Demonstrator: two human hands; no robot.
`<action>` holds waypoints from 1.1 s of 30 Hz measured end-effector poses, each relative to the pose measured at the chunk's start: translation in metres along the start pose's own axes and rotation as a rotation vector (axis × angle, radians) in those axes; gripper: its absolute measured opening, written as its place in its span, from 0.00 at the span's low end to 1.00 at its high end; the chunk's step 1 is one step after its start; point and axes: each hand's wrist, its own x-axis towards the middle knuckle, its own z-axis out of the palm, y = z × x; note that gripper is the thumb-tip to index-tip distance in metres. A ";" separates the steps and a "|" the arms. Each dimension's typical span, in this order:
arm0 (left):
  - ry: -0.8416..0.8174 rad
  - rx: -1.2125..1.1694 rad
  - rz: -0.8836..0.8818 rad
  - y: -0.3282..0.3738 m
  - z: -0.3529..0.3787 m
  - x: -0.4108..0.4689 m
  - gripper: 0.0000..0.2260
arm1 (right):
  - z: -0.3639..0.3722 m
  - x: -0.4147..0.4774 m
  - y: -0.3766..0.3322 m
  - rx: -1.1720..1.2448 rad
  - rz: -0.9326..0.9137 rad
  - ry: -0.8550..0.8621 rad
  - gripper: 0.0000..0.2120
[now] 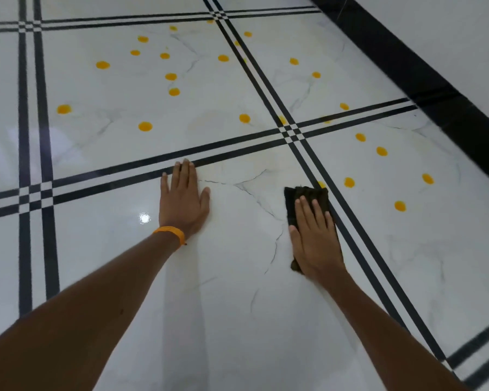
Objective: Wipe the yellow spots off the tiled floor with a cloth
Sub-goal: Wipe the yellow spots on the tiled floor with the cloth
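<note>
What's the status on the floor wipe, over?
Right hand pressing dark cloth flat. Left hand flat on floor. Many yellow spots left ahead. Nothing blocking.

You see a white tiled floor [237, 320] veined in faint grey, crossed by paired black stripes [51, 263] that checker where they meet. The yellow spots [145, 126] are yolk-bright, your cloth [305, 193] near-black, your wristband [170, 234] orange.

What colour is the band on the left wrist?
Orange: the wristband sits just behind the left hand, seen in the head view.
</note>
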 end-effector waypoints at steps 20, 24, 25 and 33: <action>-0.044 -0.035 0.030 0.000 -0.002 0.003 0.27 | -0.016 0.054 0.054 0.013 -0.378 -0.084 0.30; -0.010 -0.044 0.042 0.001 -0.001 0.004 0.27 | -0.027 0.132 0.103 -0.011 0.002 0.013 0.31; 0.001 -0.036 0.047 0.001 -0.001 0.004 0.27 | -0.025 0.143 0.092 -0.019 0.036 0.035 0.31; 0.019 0.013 0.024 0.008 0.007 0.004 0.30 | -0.017 0.071 0.129 -0.014 -0.232 0.029 0.30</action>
